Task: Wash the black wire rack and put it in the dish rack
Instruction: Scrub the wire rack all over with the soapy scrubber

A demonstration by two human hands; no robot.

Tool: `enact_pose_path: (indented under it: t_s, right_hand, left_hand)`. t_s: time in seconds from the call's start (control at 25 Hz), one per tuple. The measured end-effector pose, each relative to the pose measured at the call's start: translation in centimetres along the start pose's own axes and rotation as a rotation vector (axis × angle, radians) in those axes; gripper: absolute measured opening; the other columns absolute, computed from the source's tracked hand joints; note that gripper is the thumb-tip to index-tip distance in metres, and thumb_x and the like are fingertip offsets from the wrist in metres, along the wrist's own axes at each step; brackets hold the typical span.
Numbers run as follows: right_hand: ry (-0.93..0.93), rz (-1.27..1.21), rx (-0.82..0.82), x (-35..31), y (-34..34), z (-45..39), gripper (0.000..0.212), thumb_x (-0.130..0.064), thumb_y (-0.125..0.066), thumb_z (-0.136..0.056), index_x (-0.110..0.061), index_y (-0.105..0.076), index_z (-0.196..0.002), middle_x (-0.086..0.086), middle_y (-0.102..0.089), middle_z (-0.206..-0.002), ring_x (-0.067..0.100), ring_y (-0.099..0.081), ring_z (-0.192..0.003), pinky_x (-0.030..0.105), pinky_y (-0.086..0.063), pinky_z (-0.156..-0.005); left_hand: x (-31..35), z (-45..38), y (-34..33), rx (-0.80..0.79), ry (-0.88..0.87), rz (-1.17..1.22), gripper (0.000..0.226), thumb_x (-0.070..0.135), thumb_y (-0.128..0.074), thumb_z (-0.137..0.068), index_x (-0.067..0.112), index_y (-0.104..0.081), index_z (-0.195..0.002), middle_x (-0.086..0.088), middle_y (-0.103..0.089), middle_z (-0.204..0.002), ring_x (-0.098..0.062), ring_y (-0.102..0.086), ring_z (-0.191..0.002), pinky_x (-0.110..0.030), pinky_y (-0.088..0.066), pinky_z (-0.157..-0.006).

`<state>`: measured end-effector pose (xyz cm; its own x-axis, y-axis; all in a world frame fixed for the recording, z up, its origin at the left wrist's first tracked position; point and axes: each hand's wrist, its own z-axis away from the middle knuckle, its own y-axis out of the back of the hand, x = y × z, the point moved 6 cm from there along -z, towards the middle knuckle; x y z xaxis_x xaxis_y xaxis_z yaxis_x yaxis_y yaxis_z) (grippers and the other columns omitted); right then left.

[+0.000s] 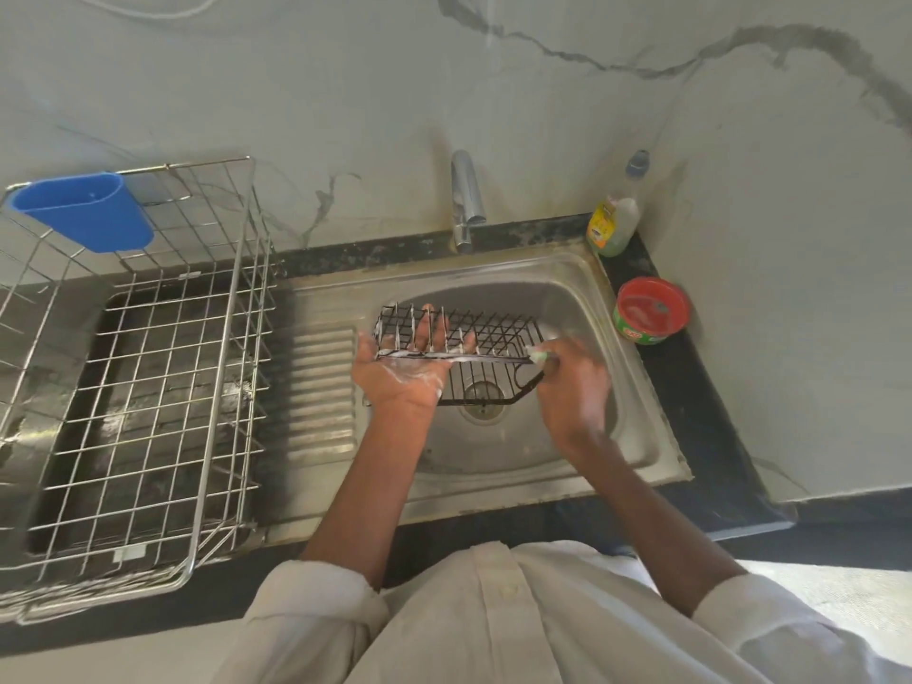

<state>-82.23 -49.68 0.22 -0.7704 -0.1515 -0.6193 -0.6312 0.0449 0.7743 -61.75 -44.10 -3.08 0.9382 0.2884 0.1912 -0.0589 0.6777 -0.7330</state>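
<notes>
Both hands hold the black wire rack (488, 338) over the sink (636, 422).

The black wire rack (488, 338) carries white suds along its near edge. The silver steel sink (567, 288) sits in a black speckled tabletop (691, 407) under a pale wall (345, 91) veined with grey. A blue plastic cup (89, 209) hangs on the silver wire dish rack (163, 367). The round tub (651, 311) is red on top with a green side.

White buttoned shirt (498, 614), sleeves rolled to the elbows, soapy hands.
</notes>
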Motion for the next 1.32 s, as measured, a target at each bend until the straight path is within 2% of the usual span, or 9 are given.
enact_pose_path:
  t_s: [0.08,0.2,0.4,0.48,0.6,0.88,1.0,1.12,1.32]
  right_hand:
    - [0.153,-0.089,-0.064,-3.9,-1.9,1.2,0.034,0.017,-0.064,-0.085,-0.009,-0.079,-0.101,0.007,-0.074,-0.105,0.011,-0.062,-0.077,-0.004,-0.035,-0.064]
    - [0.392,-0.233,-0.136,-7.6,-3.0,2.0,0.034,0.02,-0.064,-0.083,-0.007,-0.079,-0.097,0.005,-0.075,-0.098,0.013,-0.068,-0.079,0.006,-0.05,-0.074]
    - [0.229,-0.247,0.005,-7.2,-1.0,-3.6,0.036,0.02,-0.059,-0.084,-0.004,-0.078,-0.104,0.008,-0.075,-0.101,0.015,-0.069,-0.085,-0.006,-0.037,-0.072]
    - [0.173,-0.283,0.051,-7.4,-0.6,-4.5,0.036,0.021,-0.058,-0.086,-0.003,-0.076,-0.106,0.008,-0.075,-0.1,0.015,-0.071,-0.085,-0.004,-0.04,-0.069]
    - [0.356,-0.24,-0.05,-8.1,-1.6,-1.8,0.034,0.02,-0.059,-0.084,-0.005,-0.078,-0.097,0.006,-0.075,-0.094,0.006,-0.061,-0.078,-0.004,-0.037,-0.069]
    - [0.315,-0.253,-0.059,-8.4,-1.6,-2.9,0.033,0.016,-0.062,-0.085,-0.009,-0.08,-0.098,0.003,-0.075,-0.095,0.014,-0.066,-0.079,0.008,-0.047,-0.069]
    - [0.457,-0.217,-0.172,-7.9,-2.0,-0.4,0.035,0.013,-0.063,-0.083,-0.015,-0.08,-0.096,0.0,-0.075,-0.093,0.019,-0.068,-0.081,0.033,-0.055,-0.07]
    - [0.21,-0.184,-0.041,-5.9,-0.7,-4.3,0.033,0.009,-0.067,-0.089,-0.013,-0.077,-0.111,0.004,-0.076,-0.103,0.018,-0.069,-0.088,0.027,-0.053,-0.073]
    - [0.523,-0.109,-0.182,-6.8,-2.1,-0.5,0.033,0.014,-0.069,-0.082,-0.01,-0.079,-0.103,0.006,-0.075,-0.098,0.026,-0.069,-0.088,0.028,-0.055,-0.077]
  left_hand:
    - [-0.5,-0.2,0.2,0.029,-0.01,-0.025,0.053,0.049,-0.049,-0.104,0.013,-0.054,-0.142,-0.028,-0.059,-0.143,-0.049,-0.062,-0.128,-0.086,-0.045,-0.092]
    - [-0.7,-1.0,0.4,0.017,0.017,0.022,0.062,0.048,-0.054,-0.101,0.01,-0.047,-0.149,-0.03,-0.054,-0.15,-0.054,-0.059,-0.131,-0.078,-0.044,-0.105]
    - [-1.6,0.3,-0.8,-0.062,0.034,-0.152,0.041,0.044,-0.051,-0.106,0.009,-0.067,-0.119,-0.024,-0.069,-0.128,-0.041,-0.063,-0.133,-0.057,-0.042,-0.12]
    - [-1.7,0.5,-1.4,-0.08,0.032,-0.242,0.045,0.047,-0.055,-0.104,0.009,-0.065,-0.126,-0.024,-0.069,-0.126,-0.042,-0.066,-0.125,-0.056,-0.043,-0.12]
    - [-0.6,-0.2,-1.9,-0.118,0.007,-0.228,0.056,0.048,-0.054,-0.103,0.008,-0.056,-0.142,-0.029,-0.067,-0.133,-0.044,-0.068,-0.12,-0.057,-0.049,-0.114]
    - [-1.0,0.2,-1.6,-0.137,0.004,-0.277,0.071,0.06,-0.061,-0.097,0.004,-0.06,-0.14,-0.027,-0.062,-0.146,-0.043,-0.065,-0.124,-0.055,-0.049,-0.111]
    - [-0.8,0.0,-1.7,-0.124,0.021,-0.244,0.062,0.06,-0.061,-0.096,0.009,-0.062,-0.131,-0.028,-0.062,-0.145,-0.045,-0.061,-0.132,-0.056,-0.041,-0.12]
    - [-1.1,0.2,-1.9,-0.13,0.012,-0.258,0.055,0.056,-0.068,-0.094,0.017,-0.062,-0.132,-0.023,-0.066,-0.142,-0.042,-0.062,-0.135,-0.063,-0.042,-0.117]
    - [-1.2,-0.2,-2.5,-0.124,0.017,-0.257,0.057,0.055,-0.066,-0.095,0.01,-0.063,-0.131,-0.028,-0.066,-0.141,-0.045,-0.068,-0.117,-0.06,-0.046,-0.116]
